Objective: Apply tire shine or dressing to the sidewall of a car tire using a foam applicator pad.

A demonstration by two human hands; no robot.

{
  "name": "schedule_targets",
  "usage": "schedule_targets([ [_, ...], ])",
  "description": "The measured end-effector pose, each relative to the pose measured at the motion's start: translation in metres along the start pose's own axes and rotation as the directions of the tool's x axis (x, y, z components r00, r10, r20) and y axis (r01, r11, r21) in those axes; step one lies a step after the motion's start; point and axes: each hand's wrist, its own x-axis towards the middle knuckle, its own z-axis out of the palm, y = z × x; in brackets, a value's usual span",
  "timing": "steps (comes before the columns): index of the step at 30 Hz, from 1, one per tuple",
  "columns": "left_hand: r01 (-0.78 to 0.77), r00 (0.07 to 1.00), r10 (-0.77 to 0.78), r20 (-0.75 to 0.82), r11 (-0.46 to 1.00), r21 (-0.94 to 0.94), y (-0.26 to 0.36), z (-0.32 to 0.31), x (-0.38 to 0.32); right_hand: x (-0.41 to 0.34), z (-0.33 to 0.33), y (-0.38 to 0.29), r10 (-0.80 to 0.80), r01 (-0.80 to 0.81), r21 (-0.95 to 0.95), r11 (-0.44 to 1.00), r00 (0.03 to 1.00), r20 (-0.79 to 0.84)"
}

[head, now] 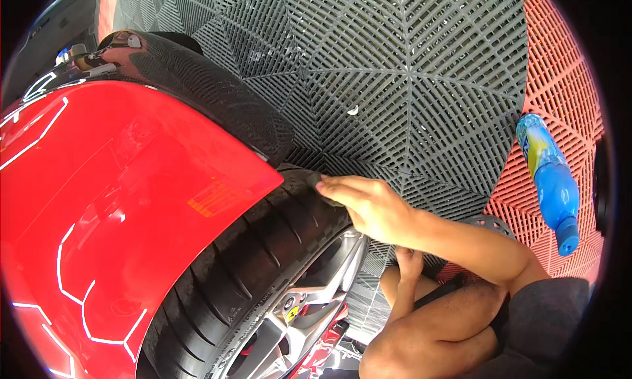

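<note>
My right hand [377,203] reaches left and holds a dark pad [328,191] against the shoulder of a black car tire [256,236]. Its back is turned up, and its fingertips are partly hidden by the pad. The tire sits on a silver multi-spoke wheel [316,300] with a yellow centre badge, partly covered by a glossy red car body panel [148,181]. My left hand [410,260] is below the right forearm, near my bent legs, with its fingers curled; whether it holds anything cannot be seen.
Grey slatted floor tiles [410,73] border red ones [558,53]. A blue plastic bottle [553,186] is on the red tiles at right. A glossy black car part [222,92] juts out above the tire. A grey perforated shoe [489,222] shows behind my right forearm.
</note>
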Motion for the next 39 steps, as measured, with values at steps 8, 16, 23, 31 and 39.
schedule_targets([
  [8,-0.007,0.998,0.009,0.070,0.999,-0.039,0.026,-0.013,0.032,0.016,-0.013,0.016,-0.253,0.273,-0.203,0.940,0.960,0.117],
  [16,0.045,0.991,-0.030,0.129,0.992,-0.118,0.033,-0.018,0.031,0.018,-0.022,-0.014,0.187,-0.161,0.164,0.973,0.969,-0.159],
  [23,0.142,0.976,-0.090,0.199,0.953,-0.267,0.019,-0.022,0.019,-0.033,-0.010,0.040,-0.006,0.001,0.082,0.997,0.998,0.057],
  [31,0.127,0.979,-0.112,0.171,0.989,-0.082,0.010,-0.038,0.009,0.011,-0.002,-0.020,-0.356,0.352,-0.060,0.934,0.928,-0.111],
  [39,0.271,0.939,-0.250,0.235,0.961,-0.062,-0.033,-0.040,0.005,0.000,0.003,-0.032,-0.244,0.246,-0.007,0.969,0.953,-0.182],
])
